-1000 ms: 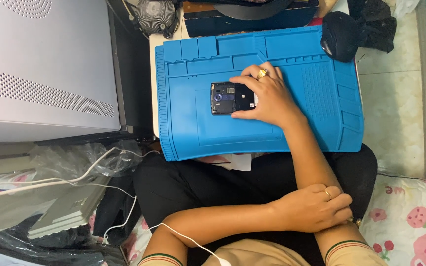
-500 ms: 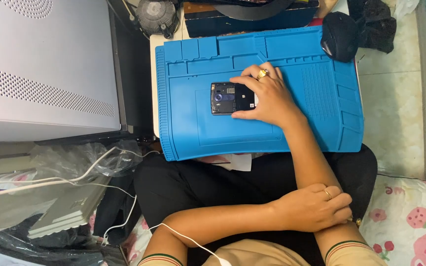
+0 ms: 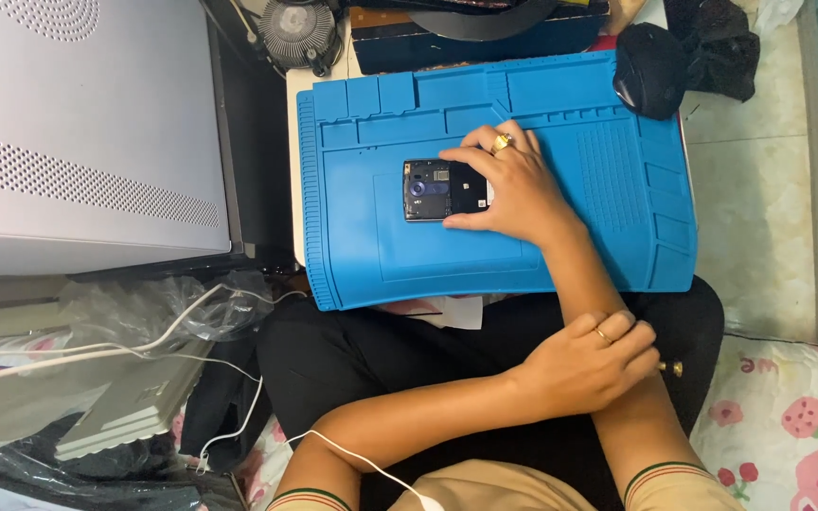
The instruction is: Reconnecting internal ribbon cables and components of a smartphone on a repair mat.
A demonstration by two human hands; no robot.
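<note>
No change from the earlier frames: phone and both hands hold position. Right hand rests on the phone's right end, fingers curled around it. Phone lies flat mid-mat, long axis left-right, camera end probably left. Left hand clasps the right forearm.

phone's right end — under fingers

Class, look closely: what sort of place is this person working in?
Probably a home electronics-repair spot: a blue repair mat bears an opened phone under the right hand, beside a grey computer case and cooling fan.
</note>
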